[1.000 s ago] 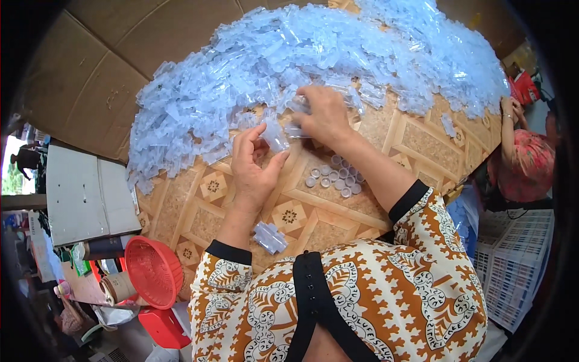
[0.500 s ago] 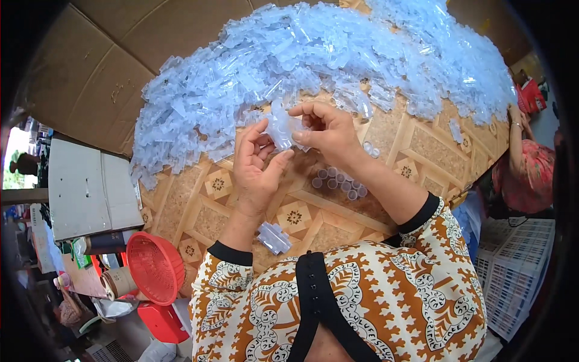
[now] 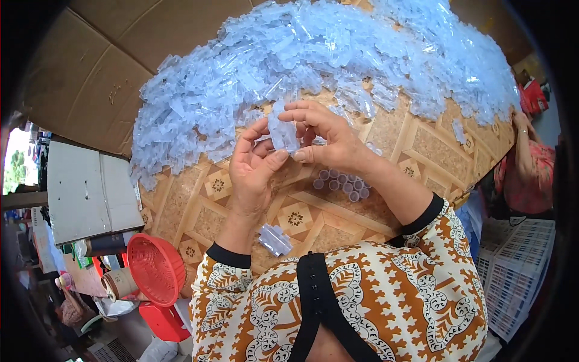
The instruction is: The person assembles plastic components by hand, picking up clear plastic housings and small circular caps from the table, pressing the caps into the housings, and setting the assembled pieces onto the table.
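Between my two hands is a clear plastic piece [image 3: 282, 131], flat and elongated, held upright over the table. My left hand [image 3: 253, 166] pinches its left side and lower edge with thumb and fingers. From the right, my right hand [image 3: 329, 139] grips the same piece, thumb low and fingers near its top. Just beyond lies a large heap of similar clear plastic pieces [image 3: 301, 48]. Several small round clear caps [image 3: 341, 183] sit in a cluster below my right wrist. A small stack of clear pieces [image 3: 275, 240] lies near my left forearm.
The patterned tabletop [image 3: 329, 208] is backed by a cardboard wall [image 3: 78, 72]. A red plastic basket [image 3: 155, 268] and a white cardboard box [image 3: 81, 190] stand at the left. Another person's arm [image 3: 526, 145] reaches the table's right edge, above white printed crates [image 3: 515, 271].
The clear piece has been turned more upright between my hands. My right fingers have shifted left and lower across it, and my left fingers have closed in on it.
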A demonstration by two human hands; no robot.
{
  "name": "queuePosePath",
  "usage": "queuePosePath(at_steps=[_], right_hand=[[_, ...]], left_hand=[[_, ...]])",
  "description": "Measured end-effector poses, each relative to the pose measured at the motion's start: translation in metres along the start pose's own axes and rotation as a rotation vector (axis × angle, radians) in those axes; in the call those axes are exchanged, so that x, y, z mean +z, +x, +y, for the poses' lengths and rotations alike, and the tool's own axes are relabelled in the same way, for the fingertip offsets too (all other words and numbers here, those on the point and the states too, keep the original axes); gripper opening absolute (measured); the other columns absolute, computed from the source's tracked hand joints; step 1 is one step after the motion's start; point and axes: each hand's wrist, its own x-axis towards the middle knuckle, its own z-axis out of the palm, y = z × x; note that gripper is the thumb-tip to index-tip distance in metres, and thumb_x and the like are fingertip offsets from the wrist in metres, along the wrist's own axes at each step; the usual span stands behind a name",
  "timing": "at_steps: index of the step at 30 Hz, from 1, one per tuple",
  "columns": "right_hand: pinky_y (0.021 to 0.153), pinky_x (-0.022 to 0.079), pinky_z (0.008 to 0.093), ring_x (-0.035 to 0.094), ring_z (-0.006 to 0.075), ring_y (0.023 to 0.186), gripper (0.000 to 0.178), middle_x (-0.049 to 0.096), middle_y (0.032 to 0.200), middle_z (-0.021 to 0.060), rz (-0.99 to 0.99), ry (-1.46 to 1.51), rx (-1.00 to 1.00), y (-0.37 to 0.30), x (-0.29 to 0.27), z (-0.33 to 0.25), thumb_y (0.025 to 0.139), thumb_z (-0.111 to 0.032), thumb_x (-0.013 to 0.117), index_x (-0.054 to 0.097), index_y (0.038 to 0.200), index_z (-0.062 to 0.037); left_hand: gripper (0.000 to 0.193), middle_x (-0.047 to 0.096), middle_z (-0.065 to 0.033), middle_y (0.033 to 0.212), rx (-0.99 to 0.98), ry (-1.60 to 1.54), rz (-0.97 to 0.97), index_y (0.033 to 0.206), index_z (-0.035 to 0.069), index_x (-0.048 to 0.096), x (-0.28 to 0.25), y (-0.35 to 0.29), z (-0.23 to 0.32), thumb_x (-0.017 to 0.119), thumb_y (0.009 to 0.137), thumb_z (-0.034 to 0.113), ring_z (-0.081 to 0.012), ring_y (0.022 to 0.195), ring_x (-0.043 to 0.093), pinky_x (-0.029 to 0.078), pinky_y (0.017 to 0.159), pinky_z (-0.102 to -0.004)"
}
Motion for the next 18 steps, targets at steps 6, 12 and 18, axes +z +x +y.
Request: queuePosePath(at_steps=[6, 12, 18], right_hand=[[0.076, 0.051, 0.0274, 0.057, 0.0128, 0.087, 0.066, 0.06, 0.103, 0.0029, -0.004, -0.102, 0.021, -0.001, -0.006, 0.004, 0.074, -0.011, 0.081, 0.059, 0.136, -0.0098], [0.091, 0.045, 0.0303, 0.054, 0.0141, 0.1, 0.076, 0.063, 0.112, 0.0031, -0.006, 0.155, -0.02, 0.006, -0.018, 0.005, 0.075, -0.028, 0.083, 0.055, 0.14, -0.0021], [0.096, 0.044, 0.0327, 0.055, 0.019, 0.117, 0.075, 0.06, 0.139, 0.0065, -0.007, -0.103, -0.209, 0.001, -0.009, -0.002, 0.078, -0.047, 0.08, 0.059, 0.14, -0.0106]], left_hand=[[0.063, 0.052, -0.0131, 0.133, -0.002, 0.015, -0.028, 0.143, -0.002, 0.041, 0.003, -0.002, 0.002, 0.068, 0.086, -0.008, -0.0207, 0.117, 0.06, 0.053, 0.102, -0.0347], [0.066, 0.05, -0.0147, 0.138, 0.009, 0.049, -0.014, 0.146, -0.002, 0.039, 0.005, -0.003, 0.004, 0.067, 0.087, -0.008, -0.0206, 0.12, 0.059, 0.051, 0.103, -0.0346], [0.064, 0.043, -0.015, 0.148, 0.054, 0.15, -0.09, 0.147, -0.002, 0.038, -0.002, -0.003, -0.004, 0.065, 0.089, -0.009, -0.022, 0.125, 0.056, 0.051, 0.105, -0.0358]])
